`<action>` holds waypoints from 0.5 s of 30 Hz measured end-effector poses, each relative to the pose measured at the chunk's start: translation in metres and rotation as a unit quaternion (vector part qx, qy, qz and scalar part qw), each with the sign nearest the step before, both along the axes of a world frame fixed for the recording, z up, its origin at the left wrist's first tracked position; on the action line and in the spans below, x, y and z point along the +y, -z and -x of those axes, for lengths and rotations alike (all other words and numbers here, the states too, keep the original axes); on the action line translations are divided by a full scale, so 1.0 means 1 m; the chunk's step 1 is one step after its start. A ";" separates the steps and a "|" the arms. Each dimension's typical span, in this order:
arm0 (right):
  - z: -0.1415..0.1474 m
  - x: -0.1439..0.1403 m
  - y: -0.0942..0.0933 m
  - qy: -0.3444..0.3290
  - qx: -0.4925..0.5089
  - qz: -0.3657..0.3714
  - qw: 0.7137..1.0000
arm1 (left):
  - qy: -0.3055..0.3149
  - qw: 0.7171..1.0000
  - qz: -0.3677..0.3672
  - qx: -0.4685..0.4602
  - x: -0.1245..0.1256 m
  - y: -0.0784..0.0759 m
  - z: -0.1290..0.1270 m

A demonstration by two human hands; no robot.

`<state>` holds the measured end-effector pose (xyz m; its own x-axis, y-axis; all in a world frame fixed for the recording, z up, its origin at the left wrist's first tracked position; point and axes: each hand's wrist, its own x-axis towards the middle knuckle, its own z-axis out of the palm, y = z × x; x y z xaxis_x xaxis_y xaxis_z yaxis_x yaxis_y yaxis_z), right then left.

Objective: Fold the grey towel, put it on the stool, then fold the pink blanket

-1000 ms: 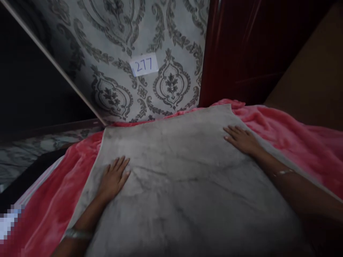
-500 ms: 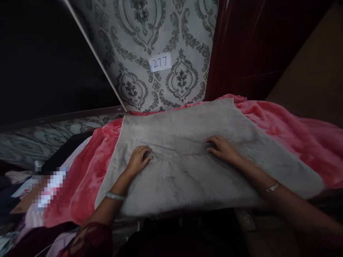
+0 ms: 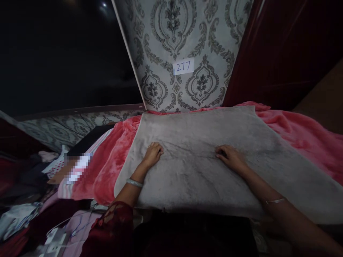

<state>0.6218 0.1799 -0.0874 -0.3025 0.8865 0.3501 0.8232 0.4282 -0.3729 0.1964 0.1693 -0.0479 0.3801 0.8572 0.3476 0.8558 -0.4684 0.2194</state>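
Note:
A grey plush cloth (image 3: 184, 185) lies spread over the table, with creases running between my two hands. My left hand (image 3: 153, 154) rests on its left part, fingers curled and thumb drawn in against them, pinching the fabric. On the right part, my right hand (image 3: 230, 159) has its thumb and fingertips drawn together on the cloth, a dark hollow showing inside the grip. How much fabric either hand holds is hidden under the fingers. A bracelet circles each wrist.
A pink blanket (image 3: 104, 171) shows beneath the grey cloth at both sides. Behind stands a patterned wall (image 3: 177, 43) with a paper label (image 3: 183, 66) reading 277. A dark screen (image 3: 66, 57) is at left. A power strip (image 3: 55, 242) and clothes lie lower left.
The view has shifted left, so the scene sits further right. The fingers of both hands have drawn together on the grey cloth; they were wider apart before.

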 end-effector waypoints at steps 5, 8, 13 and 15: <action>0.000 -0.002 -0.001 0.004 0.013 0.001 1.000 | -0.019 0.999 -0.038 -0.006 -0.003 -0.001 -0.005; 0.000 -0.002 -0.001 0.000 0.021 0.003 1.000 | -0.022 0.998 -0.063 -0.011 -0.002 -0.003 -0.006; 0.000 -0.002 0.000 -0.006 0.040 -0.004 0.999 | -0.010 0.996 -0.089 -0.016 0.005 -0.005 -0.005; -0.001 -0.002 -0.001 -0.009 0.048 0.007 0.999 | 0.000 0.995 -0.100 -0.018 0.007 -0.005 -0.003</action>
<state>0.6230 0.1781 -0.0866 -0.2835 0.8861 0.3667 0.7759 0.4366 -0.4553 0.1996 0.1766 -0.0427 0.3641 0.7697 0.5244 0.8494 -0.5054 0.1520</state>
